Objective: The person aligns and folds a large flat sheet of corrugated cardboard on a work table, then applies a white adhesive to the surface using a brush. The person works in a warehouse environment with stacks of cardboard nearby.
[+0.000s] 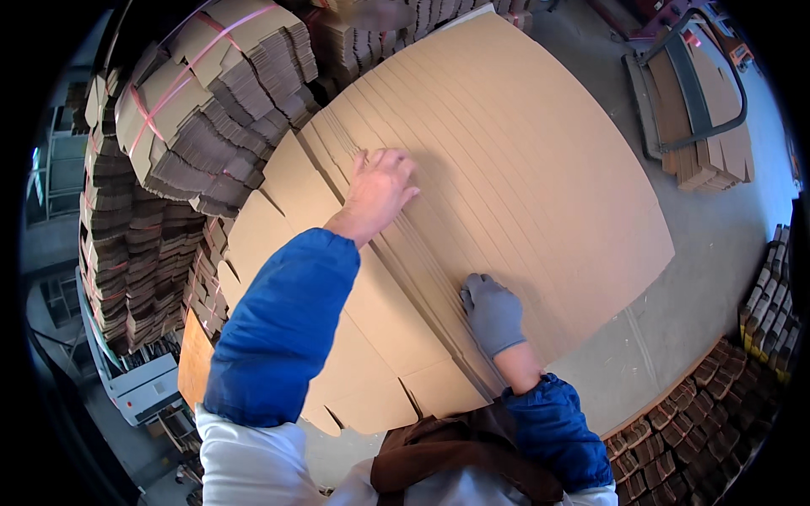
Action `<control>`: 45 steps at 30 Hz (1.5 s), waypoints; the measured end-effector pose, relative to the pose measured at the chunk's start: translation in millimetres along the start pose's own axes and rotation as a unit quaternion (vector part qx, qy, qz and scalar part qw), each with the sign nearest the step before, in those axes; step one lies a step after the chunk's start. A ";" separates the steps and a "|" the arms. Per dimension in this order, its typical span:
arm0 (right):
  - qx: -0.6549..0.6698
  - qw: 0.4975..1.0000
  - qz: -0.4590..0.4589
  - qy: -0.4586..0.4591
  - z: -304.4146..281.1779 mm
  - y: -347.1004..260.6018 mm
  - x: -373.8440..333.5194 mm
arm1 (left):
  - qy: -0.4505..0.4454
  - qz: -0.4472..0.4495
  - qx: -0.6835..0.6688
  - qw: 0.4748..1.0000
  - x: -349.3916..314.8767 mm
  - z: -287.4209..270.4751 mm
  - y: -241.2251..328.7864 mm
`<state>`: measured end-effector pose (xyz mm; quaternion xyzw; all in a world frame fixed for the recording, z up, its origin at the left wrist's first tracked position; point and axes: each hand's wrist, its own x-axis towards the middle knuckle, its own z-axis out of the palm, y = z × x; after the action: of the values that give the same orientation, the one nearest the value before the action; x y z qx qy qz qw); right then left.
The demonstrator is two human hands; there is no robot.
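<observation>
Here, a fanned stack of flat corrugated cardboard blanks (506,169) is spread across the middle of the view, each sheet offset a little from the next so that the cut edges form a stepped ridge running from upper left to lower right. The bare left hand (380,190) is laid flat on that ridge near its upper end, fingers extended and spread, nothing gripped. The right hand (492,314), covered by a grey glove, is pressed palm-down on the same ridge nearer the body, fingers slightly curled over the edges; nothing is clasped there either. By judgement, both hands are placed on the stepped edges because that is where the sheets can be steadied or squared against one another. Both forearms are covered by blue padded sleeves (283,329).

The blanks are plain brown, unprinted, with slots and flaps cut along the lower left edge (337,405), and they appear clean and uncreased. To the left, bundles of folded cartons (194,101) tied with pink strapping are piled high. At upper right, a hand trolley (692,93) carrying more cardboard is parked on the grey concrete floor (700,278).
</observation>
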<state>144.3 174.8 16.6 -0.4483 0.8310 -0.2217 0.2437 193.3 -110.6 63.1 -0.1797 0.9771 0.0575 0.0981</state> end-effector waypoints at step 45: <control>0.060 0.997 0.024 -0.037 -8.5 0.0 3.6 | -0.269 0.350 -0.034 0.897 33.4 -25.6 2.1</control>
<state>137.4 173.0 22.5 -0.4207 0.8172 -0.2486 0.3057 157.6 -123.8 81.1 0.1931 0.9107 0.1675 0.3244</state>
